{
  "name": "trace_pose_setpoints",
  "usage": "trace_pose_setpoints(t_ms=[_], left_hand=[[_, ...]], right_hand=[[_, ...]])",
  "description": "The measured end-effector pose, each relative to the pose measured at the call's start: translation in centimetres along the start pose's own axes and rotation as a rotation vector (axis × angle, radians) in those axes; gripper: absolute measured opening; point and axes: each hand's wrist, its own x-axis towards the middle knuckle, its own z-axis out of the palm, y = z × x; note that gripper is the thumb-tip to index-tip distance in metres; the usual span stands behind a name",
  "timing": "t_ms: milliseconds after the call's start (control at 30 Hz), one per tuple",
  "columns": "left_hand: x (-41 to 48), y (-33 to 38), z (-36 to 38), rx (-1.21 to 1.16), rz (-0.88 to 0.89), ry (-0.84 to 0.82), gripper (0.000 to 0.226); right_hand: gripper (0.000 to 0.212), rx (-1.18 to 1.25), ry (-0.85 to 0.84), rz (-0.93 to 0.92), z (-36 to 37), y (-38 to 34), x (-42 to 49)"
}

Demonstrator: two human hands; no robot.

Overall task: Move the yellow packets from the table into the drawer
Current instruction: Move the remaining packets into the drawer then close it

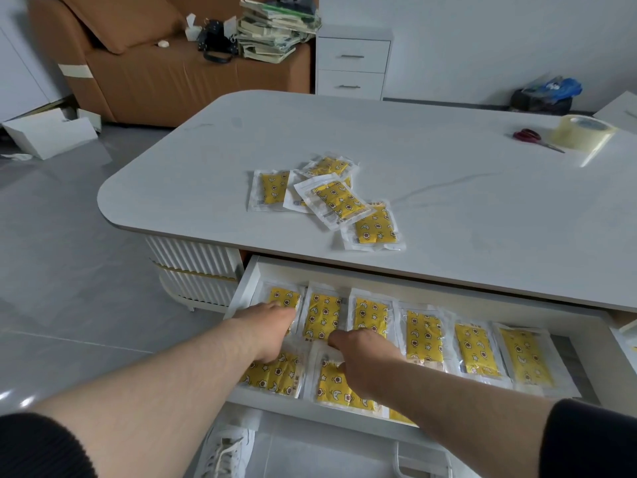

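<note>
Both in the drawer [251,281]: right hand [362,360] has its fingers curled on the top edge of a front-row packet [336,388]. The left hand [267,331] is at the drawer's left end over packets, fingers hidden, so I can't tell its grip. Pile of yellow packets [331,198] on the counter [448,201] above the drawer.

We are finding no words or numbers that we can read. The yellow packets [336,201] on the desk [448,208] and in the drawer [251,281] are showing only star and moon figures; their wrappers' small print is blurring.
</note>
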Motion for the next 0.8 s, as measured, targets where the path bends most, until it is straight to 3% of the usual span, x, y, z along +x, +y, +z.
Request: trace_pose_setpoints(t_ms=[167, 233, 300, 400, 467, 667, 800], left_hand=[[0.1, -0.4, 0.2, 0.001, 0.002, -0.015, 0.041], [0.0, -0.6, 0.0, -0.001, 0.020, -0.007, 0.035], [0.0, -0.9, -0.2, -0.011, 0.058, 0.019, 0.025], [0.0, -1.2, -0.6, -0.052, 0.070, 0.033, 0.015], [0.0, -1.3, -0.8, -0.054, 0.059, 0.008, 0.015], [0.2, -1.8, -0.3, -0.049, 0.030, -0.065, 0.022], [0.2, -1.8, -0.1, -0.058, 0.027, -0.066, 0.024]], right_hand=[[0.031, -0.025, 0.019, -0.061, -1.3, 0.0, -0.1], [0.026, 0.028, -0.007, -0.005, -3.0, 0.3, -0.3], [0.011, 0.063, -0.076, 0.133, -4.6, 1.0, -0.4], [0.018, 0.305, -0.361, 0.550, -5.5, 2.2, -0.7], [0.020, 0.466, -0.485, 0.682, -5.2, 2.6, -0.9], [0.019, 0.789, -0.531, 0.807, -3.8, 2.6, -0.3], [0.018, 0.594, -0.528, 0.677, -3.9, 1.7, -0.7]])
